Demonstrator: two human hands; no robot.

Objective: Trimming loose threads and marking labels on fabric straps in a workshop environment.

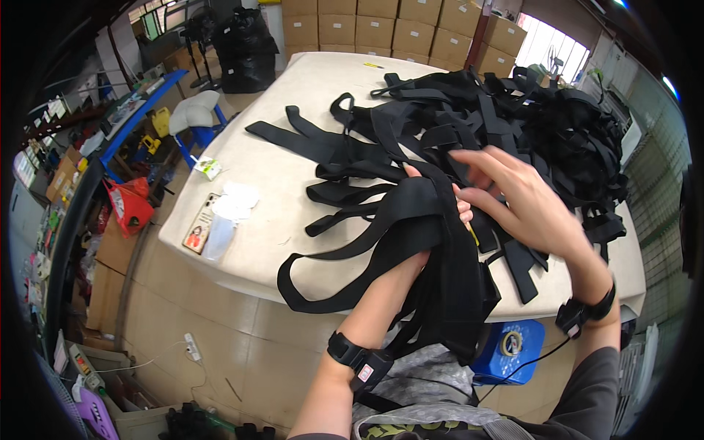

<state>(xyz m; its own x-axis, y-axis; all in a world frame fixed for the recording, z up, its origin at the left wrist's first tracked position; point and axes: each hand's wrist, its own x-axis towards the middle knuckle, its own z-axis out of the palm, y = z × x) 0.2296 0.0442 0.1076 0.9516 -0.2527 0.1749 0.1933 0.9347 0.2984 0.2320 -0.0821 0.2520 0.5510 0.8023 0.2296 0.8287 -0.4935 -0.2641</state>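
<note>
A bundle of wide black fabric straps (410, 201) lies over my left hand (463, 208), whose fingers close around it near the table's front edge. Part of that hand is hidden under the straps, which hang in loops to the left and down over the edge. Just right of the bundle is my right hand (509, 195), slightly blurred, its fingers apart and holding nothing. A thin yellow item (472, 235) shows beside my left fingers; I cannot tell what it is. Behind both hands, a large heap of black straps (528, 121) spreads over the cloth-covered table (264, 181).
At the table's left lie a phone in a printed case (199, 223), a clear plastic cup (219, 237), white tissue (236, 202) and a small carton (208, 167). A yellow cutter (374, 65) lies at the far edge. A blue stool (511, 352) holding a tape roll (511, 343) stands below the front edge.
</note>
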